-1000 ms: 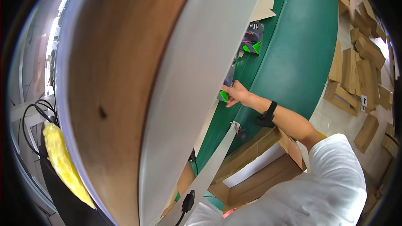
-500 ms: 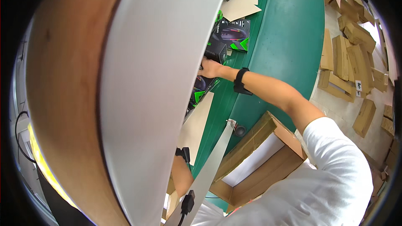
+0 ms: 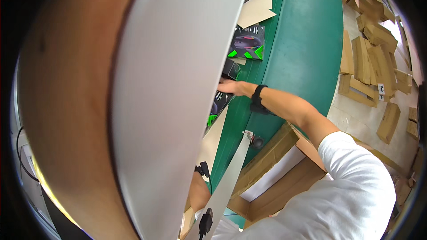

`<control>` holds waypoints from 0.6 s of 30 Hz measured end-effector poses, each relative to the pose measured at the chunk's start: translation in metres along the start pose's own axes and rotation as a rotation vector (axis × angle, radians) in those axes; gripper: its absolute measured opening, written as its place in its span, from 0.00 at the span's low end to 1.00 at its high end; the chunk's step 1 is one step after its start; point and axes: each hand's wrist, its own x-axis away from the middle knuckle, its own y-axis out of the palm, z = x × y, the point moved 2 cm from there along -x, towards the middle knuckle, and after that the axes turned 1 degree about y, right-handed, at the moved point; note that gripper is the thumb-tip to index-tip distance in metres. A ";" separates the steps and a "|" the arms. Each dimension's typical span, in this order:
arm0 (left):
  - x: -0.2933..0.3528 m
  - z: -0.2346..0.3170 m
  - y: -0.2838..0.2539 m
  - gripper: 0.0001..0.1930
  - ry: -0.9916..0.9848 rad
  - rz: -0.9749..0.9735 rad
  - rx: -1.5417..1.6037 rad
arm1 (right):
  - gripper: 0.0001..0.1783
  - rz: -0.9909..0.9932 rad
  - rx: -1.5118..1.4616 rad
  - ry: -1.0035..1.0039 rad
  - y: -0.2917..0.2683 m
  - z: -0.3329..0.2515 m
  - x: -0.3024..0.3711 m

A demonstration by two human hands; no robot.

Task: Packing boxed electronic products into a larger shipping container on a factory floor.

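Observation:
My right hand [image 3: 232, 87] reaches in from the right, with a black band [image 3: 259, 100] on its wrist. It rests at the end of a black-and-green mouse box [image 3: 219, 106]; its fingertips pass behind a broad silver panel [image 3: 164, 106], so its grip is hidden. Just beyond the hand is another dark box [image 3: 231, 68]. Farther off lies a mouse box [image 3: 248, 42] with a mouse pictured on its face. Of my left arm only the forearm [image 3: 199, 193] and a black wrist strap show; the panel covers my left hand.
Beige cardboard sheets [image 3: 257, 14] lie on the green bench [image 3: 307, 31]. An open carton [image 3: 267, 169] stands near my body, beside a slanting metal bar [image 3: 231, 173] with a black cable plug [image 3: 206, 222]. Several brown cartons [image 3: 378, 66] cover the floor at right.
My right hand and the boxes beside it sit lower in the view, nearer to me. The silver panel has shifted slightly right, and the view has moved a little.

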 end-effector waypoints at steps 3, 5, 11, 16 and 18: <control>0.019 -0.015 -0.004 0.33 -0.009 0.097 0.064 | 0.54 0.014 -0.012 -0.027 0.012 -0.021 0.029; 0.014 -0.003 -0.002 0.35 0.027 0.147 0.115 | 0.54 0.052 0.000 -0.027 0.006 -0.027 0.042; 0.031 0.005 -0.006 0.23 -0.666 0.082 1.615 | 0.57 -0.070 -0.071 -0.135 0.009 -0.010 0.056; 0.056 0.077 -0.061 0.25 -0.412 0.193 1.203 | 0.54 -0.072 -0.156 -0.268 0.001 -0.043 0.116; 0.087 0.085 -0.084 0.28 0.040 0.259 0.660 | 0.54 -0.140 -0.241 -0.335 0.004 -0.049 0.125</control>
